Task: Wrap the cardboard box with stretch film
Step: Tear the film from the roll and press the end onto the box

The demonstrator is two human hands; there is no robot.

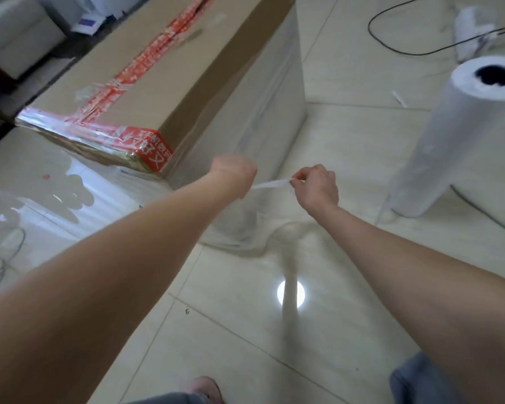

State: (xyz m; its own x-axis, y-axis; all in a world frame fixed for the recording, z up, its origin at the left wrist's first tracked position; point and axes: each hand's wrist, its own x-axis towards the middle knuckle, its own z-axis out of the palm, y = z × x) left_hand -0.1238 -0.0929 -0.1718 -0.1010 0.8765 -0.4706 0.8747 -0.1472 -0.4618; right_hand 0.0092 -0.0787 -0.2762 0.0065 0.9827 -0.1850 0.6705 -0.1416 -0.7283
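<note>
The fingertips of the right hand were pinched hard on one end of a twisted rope of stretch film, thumb and forefinger clamped together on it, the other fingers curled in behind. Opposite, the left hand was balled into a fist around the other end. Its fingers were turned away from the camera, so just how they lay could not be told. The strand ran taut between the two hands, and below it more of the film sagged in a loose skirt toward the floor. Just beyond the left fist stood the near corner of the cardboard box, set on the tiles, its long right side already sheathed in cloudy film, its top bare cardboard crossed with red tape. The roll stood upright well off to the right, apart from both hands. This looked like the tearing or tying-off of the tail. To do it well, the pull would want to be sharp and straight apart, hands close together, the box-side end held near the corner so the wraps did not slacken. The tail could then be smoothed flat onto the film layer, where it should cling.
</note>
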